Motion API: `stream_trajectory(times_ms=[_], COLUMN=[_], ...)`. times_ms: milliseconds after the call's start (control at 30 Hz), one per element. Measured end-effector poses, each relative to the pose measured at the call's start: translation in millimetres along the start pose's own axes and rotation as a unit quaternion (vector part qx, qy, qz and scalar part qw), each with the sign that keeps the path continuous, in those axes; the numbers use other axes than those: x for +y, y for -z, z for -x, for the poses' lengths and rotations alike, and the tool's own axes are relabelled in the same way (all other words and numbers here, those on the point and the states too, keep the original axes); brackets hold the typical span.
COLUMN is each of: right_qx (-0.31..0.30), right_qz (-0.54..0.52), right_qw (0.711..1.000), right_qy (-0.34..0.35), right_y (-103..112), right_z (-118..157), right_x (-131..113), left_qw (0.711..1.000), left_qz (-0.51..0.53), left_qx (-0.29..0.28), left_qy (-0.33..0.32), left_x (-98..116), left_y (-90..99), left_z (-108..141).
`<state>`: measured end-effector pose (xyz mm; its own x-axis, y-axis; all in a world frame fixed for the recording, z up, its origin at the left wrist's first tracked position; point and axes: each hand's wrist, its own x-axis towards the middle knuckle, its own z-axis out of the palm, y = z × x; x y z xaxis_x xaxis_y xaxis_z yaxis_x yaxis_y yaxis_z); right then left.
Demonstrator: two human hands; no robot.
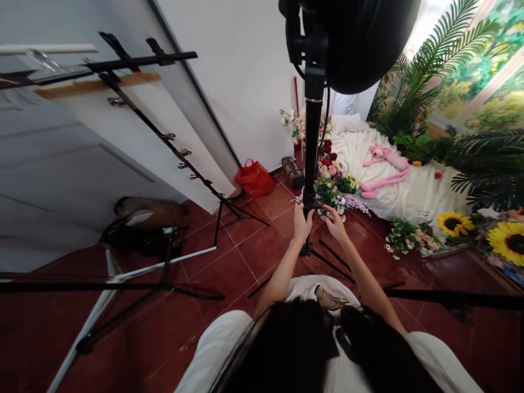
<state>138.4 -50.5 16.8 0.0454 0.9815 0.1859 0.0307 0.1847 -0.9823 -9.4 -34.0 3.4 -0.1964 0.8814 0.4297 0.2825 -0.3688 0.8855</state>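
A black light stand [313, 142] was seen upright on the tiled floor [257, 254], with a dark lamp head [364, 43] carried at its top. The left hand [302, 222] was placed against the pole at its collar [312, 197], thumb laid in front; the right hand [333, 222] was held half-curled beside the collar. Whether either was closed firmly could not be told. Flowers [332, 170] were seen behind the pole.

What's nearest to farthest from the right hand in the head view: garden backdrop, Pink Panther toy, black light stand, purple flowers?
1. Black light stand: just left of the hand.
2. Purple flowers: just beyond, right.
3. Pink Panther toy: farther, right.
4. Garden backdrop: back, upper right.
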Motion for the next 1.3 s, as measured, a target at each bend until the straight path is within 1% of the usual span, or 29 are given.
stream_trajectory(times_ms=[100,233,367,567,733,867,1033,1167,1300], right_qx=[-0.003,0.014,0.005,-0.034,-0.051,-0.072,-0.076,-0.058,-0.036], right_qz=[0.001,0.01,0.007,-0.01,-0.019,-0.012,-0.018,-0.017,-0.019], right_qw=[1.0,1.0,1.0,0.999,0.998,0.997,0.997,0.998,0.998], right_qy=[0.0,0.0,0.004,-0.002,-0.009,-0.005,-0.015,-0.016,-0.046], right_y=[2.9,-2.0,-7.4,-11.9,-13.8,-12.1,-11.9,-15.7,-16.0], right_z=[1.2,-2.3,-9.1,-23.1,-35.1,-41.8,-45.1,-47.5,-49.1], right_x=[-7.1,-14.6,-20.6,-24.3,-17.6,-10.7,-8.8,-7.5,-2.3], left_qw=[1.0,0.998,0.997,0.996,0.993,0.992,0.994,0.993,0.994], left_qz=[0.019,0.042,0.066,0.095,0.12,0.122,0.106,0.113,0.107], left_qx=[0.007,0.014,0.02,0.003,-0.017,-0.022,-0.023,-0.027,-0.026], left_qy=[0.009,0.035,0.024,0.003,-0.002,-0.003,-0.007,0.001,-0.003], left_x=[4.8,13.5,24.9,50.5,64.4,68.8,69.7,67.6,65.9], left_y=[-0.8,-6.2,-9.1,-0.4,5.9,7.9,8.4,7.7,7.9], left_z=[-5.3,-14.3,-27.0,-48.8,-56.5,-56.6,-56.8,-56.2,-53.5])
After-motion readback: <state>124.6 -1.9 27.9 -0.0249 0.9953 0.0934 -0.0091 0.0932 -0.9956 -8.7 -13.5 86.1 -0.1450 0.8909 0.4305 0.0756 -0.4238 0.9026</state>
